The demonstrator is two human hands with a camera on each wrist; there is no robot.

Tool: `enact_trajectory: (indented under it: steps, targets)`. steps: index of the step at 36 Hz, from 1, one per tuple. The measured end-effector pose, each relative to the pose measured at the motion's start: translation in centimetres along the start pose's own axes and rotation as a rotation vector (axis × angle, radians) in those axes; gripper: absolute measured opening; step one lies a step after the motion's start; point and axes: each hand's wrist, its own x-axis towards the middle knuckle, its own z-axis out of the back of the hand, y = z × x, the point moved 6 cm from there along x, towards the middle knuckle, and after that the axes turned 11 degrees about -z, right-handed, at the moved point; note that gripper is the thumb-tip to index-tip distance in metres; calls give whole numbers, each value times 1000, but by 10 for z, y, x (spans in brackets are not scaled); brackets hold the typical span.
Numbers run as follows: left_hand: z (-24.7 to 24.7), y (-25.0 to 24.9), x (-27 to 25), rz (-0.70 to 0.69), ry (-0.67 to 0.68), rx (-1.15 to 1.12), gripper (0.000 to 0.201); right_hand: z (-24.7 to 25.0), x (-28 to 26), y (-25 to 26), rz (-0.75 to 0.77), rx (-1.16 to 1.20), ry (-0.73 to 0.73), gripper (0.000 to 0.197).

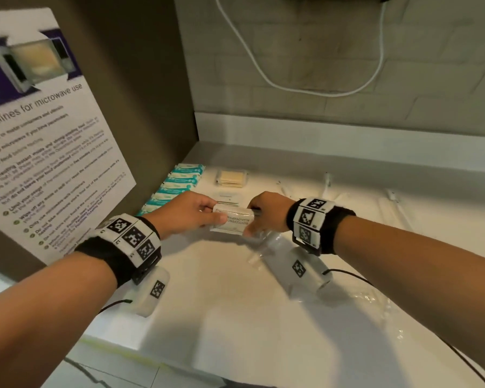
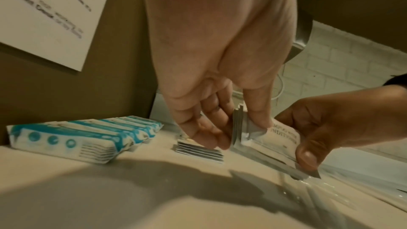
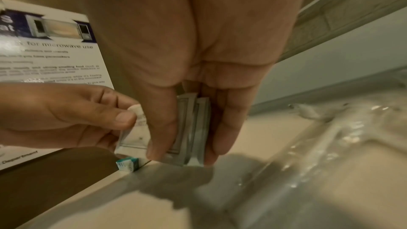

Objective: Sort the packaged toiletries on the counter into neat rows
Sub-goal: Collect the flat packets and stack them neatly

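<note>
Both hands hold a small stack of white shampoo-with-conditioner sachets (image 1: 233,219) just above the counter (image 1: 235,298). My left hand (image 1: 192,212) pinches the stack's left end (image 2: 244,133) between thumb and fingers. My right hand (image 1: 263,210) grips the right end, with several silvery sachets (image 3: 191,128) fanned between thumb and fingers. A second stack of the same sachets (image 1: 228,198) lies on the counter just behind, also seen as a flat pile (image 2: 199,151). A row of teal-and-white packets (image 1: 177,186) runs along the left wall (image 2: 88,137). Yellowish packets (image 1: 231,177) lie farther back.
A microwave guidelines poster (image 1: 39,152) leans on the brown left wall. Clear plastic-wrapped items (image 1: 331,186) lie at the back right, and crinkled clear wrapping (image 3: 330,145) lies on the counter to the right. A white cable (image 1: 305,91) hangs on the tiled back wall.
</note>
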Motion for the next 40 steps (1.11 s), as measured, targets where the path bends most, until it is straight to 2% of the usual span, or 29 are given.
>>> enact_trajectory:
  steps: [4,10,14,22,26,30,33,36,38,40]
  targets:
    - [12,25,5,79,11,-6,28,-12,16,17,-51,21,10,52]
    - [20,47,11,147,32,13,15,-25,29,32,-82,15,20,49]
    - [24,51,18,170,57,110,18,-33,32,37,-118,36,33,50]
    - [21,46,29,133,87,318,20,-35,36,37,-151,10,-8,51]
    - [20,46,33,115,94,286,21,-34,36,33,-147,0,-16,48]
    - [23,46,33,104,135,325,33,-33,37,29,-162,19,-21,54]
    - [23,42,29,44,190,414,57,-34,35,28,-157,21,-31,55]
    - [16,36,25,-31,258,531,80,-36,34,30,-134,-75,-26,67]
    - [12,34,26,-59,270,631,86,-36,35,33,-123,-111,-44,67]
    - [8,32,30,-73,269,686,83,-36,36,34,-122,-123,-46,66]
